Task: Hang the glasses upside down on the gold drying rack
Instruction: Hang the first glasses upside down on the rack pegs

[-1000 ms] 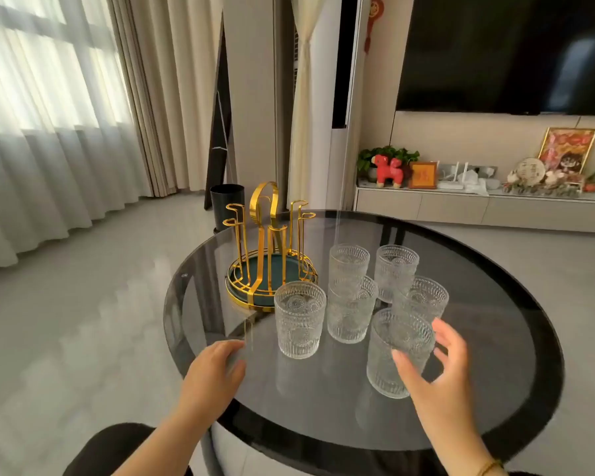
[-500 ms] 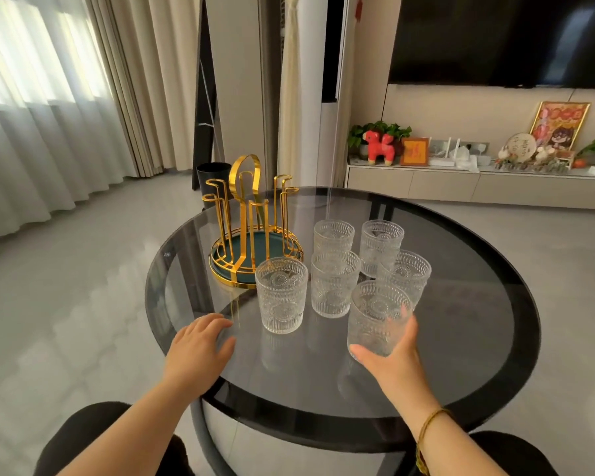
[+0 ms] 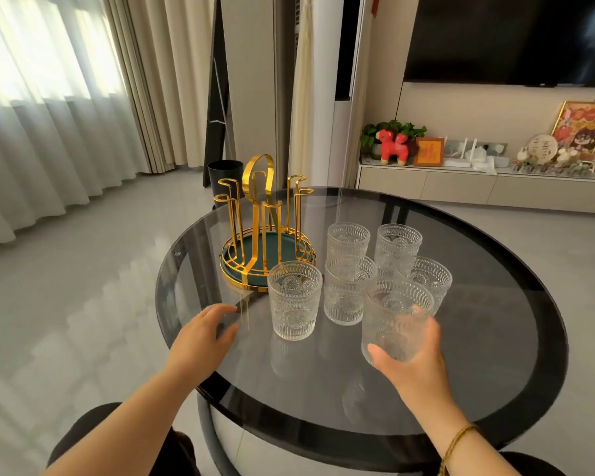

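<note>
A living room with a round dark glass table [image 3: 495, 355] in the foreground. Nearest, the right hand [image 3: 416, 359] wraps its fingers around the lower half of a clear embossed glass [image 3: 395, 317], upright, mouth up, seemingly lifted just off the table. The left hand [image 3: 200, 334] rests flat on the table edge, fingers loosely spread, holding nothing. Five more glasses [image 3: 294, 300] stand beyond. The glass looks rigid, breakable, fairly heavy; its ribbing should aid grip mid-body. Farthest, the gold drying rack [image 3: 265, 231] stands empty, prongs vertical.
</note>
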Tool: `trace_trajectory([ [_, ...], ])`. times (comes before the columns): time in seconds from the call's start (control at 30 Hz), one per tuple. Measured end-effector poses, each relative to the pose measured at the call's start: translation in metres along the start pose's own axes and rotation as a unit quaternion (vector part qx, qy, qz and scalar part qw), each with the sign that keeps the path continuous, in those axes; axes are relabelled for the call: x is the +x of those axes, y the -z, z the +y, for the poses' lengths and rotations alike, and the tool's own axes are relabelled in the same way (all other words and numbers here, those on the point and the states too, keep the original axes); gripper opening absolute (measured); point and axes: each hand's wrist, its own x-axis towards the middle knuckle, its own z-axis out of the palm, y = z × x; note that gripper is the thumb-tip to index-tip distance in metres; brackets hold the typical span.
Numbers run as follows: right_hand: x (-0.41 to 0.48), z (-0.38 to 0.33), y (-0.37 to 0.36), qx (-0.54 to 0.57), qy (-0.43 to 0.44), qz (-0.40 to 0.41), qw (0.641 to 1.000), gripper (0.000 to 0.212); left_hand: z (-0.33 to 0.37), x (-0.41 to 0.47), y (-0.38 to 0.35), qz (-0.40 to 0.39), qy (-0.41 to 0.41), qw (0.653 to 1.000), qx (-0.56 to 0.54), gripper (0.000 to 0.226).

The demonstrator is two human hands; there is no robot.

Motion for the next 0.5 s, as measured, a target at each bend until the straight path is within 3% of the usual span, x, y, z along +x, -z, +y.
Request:
trace_trajectory([
  [0.33,0.043,-0.079,0.013,0.046,0.081,-0.064,0.994,0.043,0.053,0.059,0.046,0.144,-0.095,0.983,-0.065,0.044],
  [0.5,0.082,-0.095,0.012,0.022,0.046,-0.114,0.992,0.056,0.073,0.093,0.057,0.159,-0.157,0.975,0.010,0.046],
])
